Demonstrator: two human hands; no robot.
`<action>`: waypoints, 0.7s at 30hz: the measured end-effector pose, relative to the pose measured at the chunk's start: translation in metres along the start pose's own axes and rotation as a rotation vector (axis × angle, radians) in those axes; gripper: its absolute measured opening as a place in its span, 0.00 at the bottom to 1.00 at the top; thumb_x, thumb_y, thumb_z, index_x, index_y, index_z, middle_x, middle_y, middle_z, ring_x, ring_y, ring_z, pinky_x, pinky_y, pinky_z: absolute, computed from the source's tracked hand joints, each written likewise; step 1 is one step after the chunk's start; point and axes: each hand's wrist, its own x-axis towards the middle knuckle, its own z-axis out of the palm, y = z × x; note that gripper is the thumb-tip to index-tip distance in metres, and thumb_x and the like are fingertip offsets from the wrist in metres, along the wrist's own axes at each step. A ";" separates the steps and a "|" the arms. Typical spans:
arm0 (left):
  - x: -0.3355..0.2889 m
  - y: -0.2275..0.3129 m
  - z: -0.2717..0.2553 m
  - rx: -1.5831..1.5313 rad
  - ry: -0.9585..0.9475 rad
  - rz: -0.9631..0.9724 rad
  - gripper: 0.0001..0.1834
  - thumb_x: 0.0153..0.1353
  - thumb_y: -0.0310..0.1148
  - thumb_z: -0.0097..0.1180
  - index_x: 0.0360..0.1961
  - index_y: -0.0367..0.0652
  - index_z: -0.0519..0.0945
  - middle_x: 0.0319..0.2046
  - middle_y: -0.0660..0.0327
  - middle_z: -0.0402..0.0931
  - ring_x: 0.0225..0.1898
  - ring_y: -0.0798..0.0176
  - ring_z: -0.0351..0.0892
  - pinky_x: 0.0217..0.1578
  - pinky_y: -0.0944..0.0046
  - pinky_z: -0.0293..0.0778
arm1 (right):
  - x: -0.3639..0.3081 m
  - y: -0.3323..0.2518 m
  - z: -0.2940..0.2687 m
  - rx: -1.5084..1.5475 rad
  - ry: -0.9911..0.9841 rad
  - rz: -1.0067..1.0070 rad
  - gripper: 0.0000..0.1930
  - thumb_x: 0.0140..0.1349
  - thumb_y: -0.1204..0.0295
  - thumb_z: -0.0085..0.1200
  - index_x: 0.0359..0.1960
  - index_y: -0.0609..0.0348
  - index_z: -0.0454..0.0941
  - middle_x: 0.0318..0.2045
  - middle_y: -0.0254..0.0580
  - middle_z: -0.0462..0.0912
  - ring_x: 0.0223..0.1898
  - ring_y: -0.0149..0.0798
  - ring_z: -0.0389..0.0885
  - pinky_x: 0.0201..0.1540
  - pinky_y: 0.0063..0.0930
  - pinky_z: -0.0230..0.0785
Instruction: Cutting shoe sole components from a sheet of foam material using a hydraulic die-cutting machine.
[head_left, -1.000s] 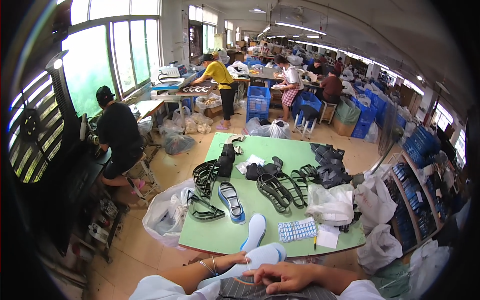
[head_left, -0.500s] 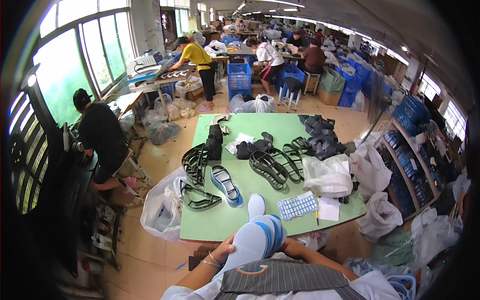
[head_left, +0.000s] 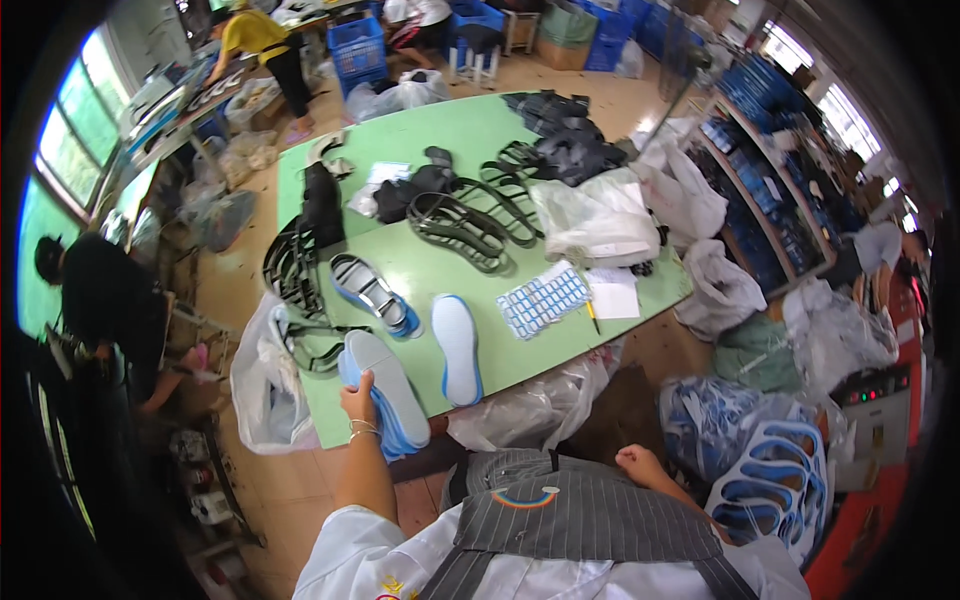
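My left hand (head_left: 358, 396) is closed on a stack of blue and grey-white shoe soles (head_left: 388, 385) at the table's near left edge. My right hand (head_left: 642, 468) hangs by my apron with its fingers curled, and nothing shows in it. A single pale sole with a blue rim (head_left: 457, 350) lies flat right of the stack. Behind it rests another blue sole (head_left: 375, 293) with a dark frame on top. Black sole-shaped frames (head_left: 458, 232) lie farther back, and more of them (head_left: 290, 268) are along the left edge.
The green table (head_left: 440, 270) also bears a label sheet (head_left: 543, 300), a pencil (head_left: 593, 317), white paper (head_left: 612, 292), a white bag (head_left: 595, 215) and dark pieces (head_left: 565, 140). Bags flank it. At right stand shelves (head_left: 765, 190) and a bag of blue-white frames (head_left: 770, 480). Other people work at left.
The view has tilted down and turned right. My left hand has carried the stack leftward to the table edge. My right hand has let go of the stack and drawn back to my side.
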 end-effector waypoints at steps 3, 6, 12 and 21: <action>-0.011 -0.013 0.004 0.622 0.345 0.212 0.42 0.40 0.63 0.66 0.40 0.32 0.74 0.49 0.38 0.69 0.53 0.41 0.68 0.47 0.41 0.68 | -0.021 0.069 0.012 -0.134 -0.206 -0.096 0.16 0.60 0.60 0.58 0.44 0.56 0.80 0.39 0.46 0.84 0.40 0.43 0.83 0.43 0.34 0.73; -0.070 0.021 0.077 0.950 0.364 0.153 0.43 0.32 0.63 0.68 0.46 0.45 0.72 0.61 0.41 0.59 0.61 0.40 0.63 0.57 0.40 0.61 | -0.030 0.064 0.009 -0.159 -0.207 0.023 0.17 0.61 0.59 0.56 0.46 0.56 0.79 0.42 0.49 0.83 0.45 0.47 0.82 0.49 0.39 0.72; -0.074 0.047 0.118 1.125 0.325 -0.081 0.52 0.41 0.62 0.66 0.61 0.46 0.57 0.70 0.42 0.44 0.70 0.39 0.47 0.60 0.34 0.55 | -0.035 0.067 -0.034 -0.233 -0.123 -0.155 0.22 0.62 0.57 0.54 0.53 0.55 0.75 0.46 0.48 0.81 0.48 0.49 0.80 0.50 0.39 0.71; -0.201 0.182 0.330 1.023 -0.272 0.557 0.44 0.51 0.52 0.64 0.63 0.41 0.60 0.65 0.48 0.57 0.64 0.45 0.59 0.58 0.43 0.62 | -0.046 0.094 -0.339 0.303 1.086 -0.411 0.12 0.64 0.63 0.55 0.41 0.58 0.76 0.27 0.35 0.79 0.29 0.30 0.74 0.33 0.29 0.68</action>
